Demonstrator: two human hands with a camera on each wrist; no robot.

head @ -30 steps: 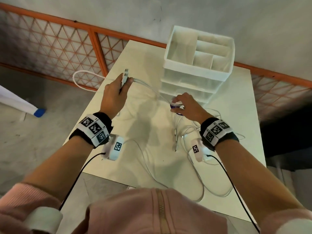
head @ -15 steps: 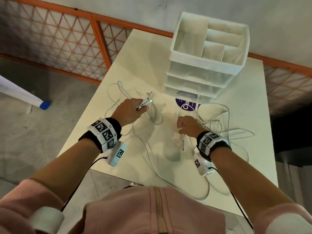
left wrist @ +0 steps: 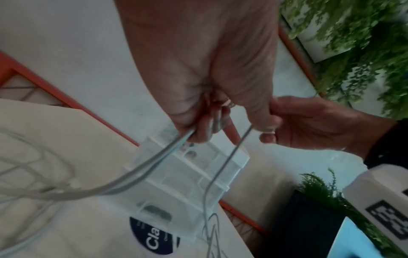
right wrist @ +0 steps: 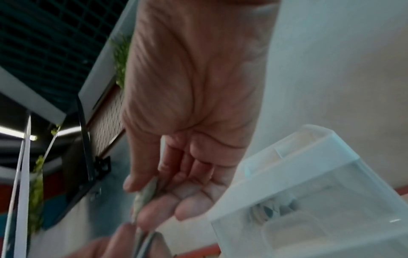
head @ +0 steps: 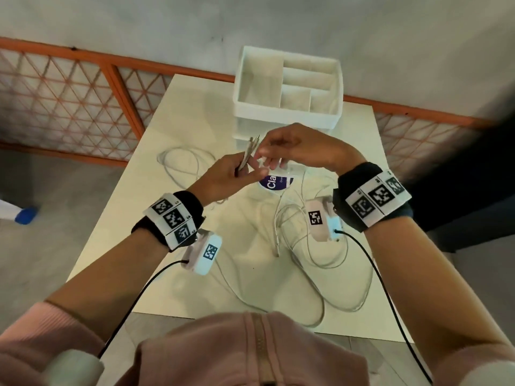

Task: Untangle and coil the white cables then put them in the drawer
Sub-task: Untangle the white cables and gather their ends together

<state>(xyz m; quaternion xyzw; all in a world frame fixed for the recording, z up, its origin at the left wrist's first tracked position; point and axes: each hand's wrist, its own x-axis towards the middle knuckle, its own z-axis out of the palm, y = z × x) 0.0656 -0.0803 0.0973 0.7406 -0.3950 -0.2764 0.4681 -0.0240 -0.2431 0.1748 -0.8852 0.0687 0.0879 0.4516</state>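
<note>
Several white cables [head: 303, 240] lie tangled on the white table [head: 172, 112], with a loose loop [head: 181, 165] at the left. My left hand [head: 239, 171] is raised in front of the drawer unit [head: 287, 118] and grips two cable ends [head: 250, 149] with the plugs pointing up. My right hand [head: 264, 158] meets it from the right and pinches a cable end [right wrist: 145, 193] between thumb and fingers. In the left wrist view two strands [left wrist: 154, 167] run from my left hand [left wrist: 198, 129] to the table, and a third strand [left wrist: 229, 153] hangs from where my right hand [left wrist: 271, 129] touches it.
The drawer unit has an open divided tray [head: 289, 79] on top and clear drawers [left wrist: 187, 183] below, all closed. A round purple sticker [head: 274, 182] lies in front of it. An orange lattice fence [head: 83, 101] runs behind the table. Grey floor drops off at the left edge.
Both hands have lifted off the table and come together in front of the drawers. My left hand still grips the plug ends; my right hand now pinches a cable end beside them.
</note>
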